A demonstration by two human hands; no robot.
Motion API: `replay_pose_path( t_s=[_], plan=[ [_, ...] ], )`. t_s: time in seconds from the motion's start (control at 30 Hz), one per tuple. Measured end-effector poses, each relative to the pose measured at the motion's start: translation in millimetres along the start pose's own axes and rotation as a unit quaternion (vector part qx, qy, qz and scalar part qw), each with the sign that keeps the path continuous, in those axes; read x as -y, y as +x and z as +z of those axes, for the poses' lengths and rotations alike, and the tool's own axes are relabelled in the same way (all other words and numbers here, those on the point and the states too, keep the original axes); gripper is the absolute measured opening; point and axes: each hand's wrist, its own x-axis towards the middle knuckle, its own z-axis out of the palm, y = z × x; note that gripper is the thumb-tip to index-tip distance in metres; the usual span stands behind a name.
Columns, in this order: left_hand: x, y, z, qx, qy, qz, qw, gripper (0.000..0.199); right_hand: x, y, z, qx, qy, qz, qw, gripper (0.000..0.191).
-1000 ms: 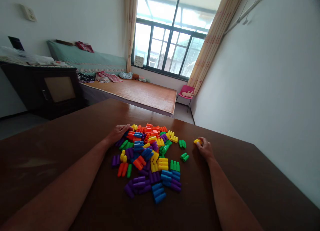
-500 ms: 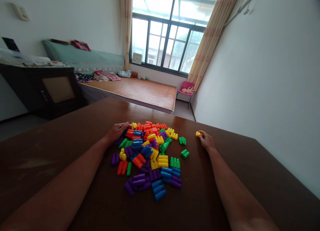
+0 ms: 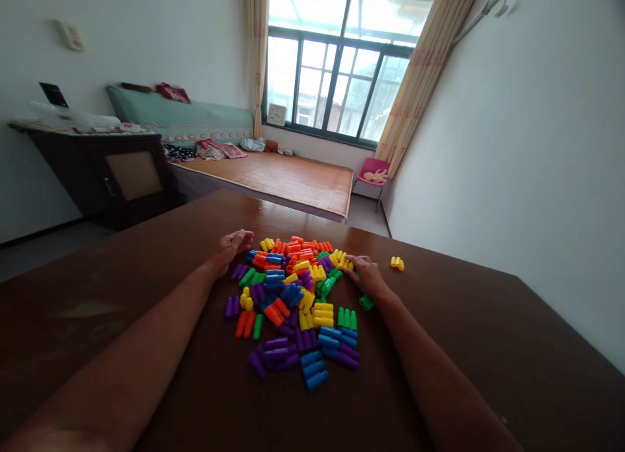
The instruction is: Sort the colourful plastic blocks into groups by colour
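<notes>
A heap of coloured plastic building blocks, each made of joined tubes, lies on the brown table. My left hand [image 3: 233, 249] rests at the heap's far left edge, fingers stretched out, close to blue blocks [image 3: 250, 256]. At the right side of the heap, my right hand [image 3: 366, 275] reaches with thumb and fingers apart to a yellow block [image 3: 340, 260]; its fingertips appear to touch it. Part of a green block [image 3: 366, 302] shows beneath my right wrist. Farther right, a yellow block [image 3: 397, 264] sits alone on the table.
Orange blocks [image 3: 295, 249] lie at the heap's far side, purple blocks [image 3: 274, 354] and a blue block [image 3: 314, 371] nearer me. The table [image 3: 469, 322] ends before a low bed [image 3: 273, 172]. A pink chair [image 3: 374, 170] stands by the window wall.
My right hand has let go of the yellow block on the right and moved left to the yellow blocks at the heap. My left hand stays near the heap's left edge. The view has shifted slightly.
</notes>
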Motion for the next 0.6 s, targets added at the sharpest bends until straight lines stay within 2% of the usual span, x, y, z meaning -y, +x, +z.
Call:
replay_pose_path(
  t_s=[0.07, 0.17, 0.27, 0.33, 0.4, 0.47, 0.6],
  plan=[
    [-0.2, -0.4, -0.5, 0.001, 0.004, -0.004, 1.0, 0.051, -7.6, 2.7, -5.2, -0.011, 0.013, 0.001, 1.0, 0.035],
    [-0.5, -0.5, -0.7, -0.001, 0.012, -0.006, 1.0, 0.05, -45.3, 4.5, -28.1, -0.078, 0.095, 0.041, 0.992, 0.037],
    [-1.1, -0.5, -0.9, 0.001, 0.018, -0.006, 1.0, 0.05, -102.3, -6.5, -51.2, -0.172, 0.151, 0.159, 0.96, 0.043],
    [-1.6, -0.7, -1.2, 0.004, 0.023, -0.006, 1.0, 0.05, -137.9, -21.5, -57.1, -0.208, 0.106, 0.245, 0.941, 0.039],
    [-1.6, -0.7, -1.9, 0.007, 0.027, -0.004, 1.0, 0.051, -162.9, -37.2, -55.8, -0.199, 0.037, 0.286, 0.937, 0.032],
    [-0.7, -0.1, -3.2, 0.01, 0.027, -0.002, 1.0, 0.051, -175.3, -48.6, -52.1, -0.164, 0.0, 0.288, 0.943, 0.029],
    [3.2, 2.6, -6.6, 0.018, 0.024, -0.005, 1.0, 0.051, -174.3, -53.1, -52.7, -0.122, 0.004, 0.273, 0.954, 0.03]
  ],
)
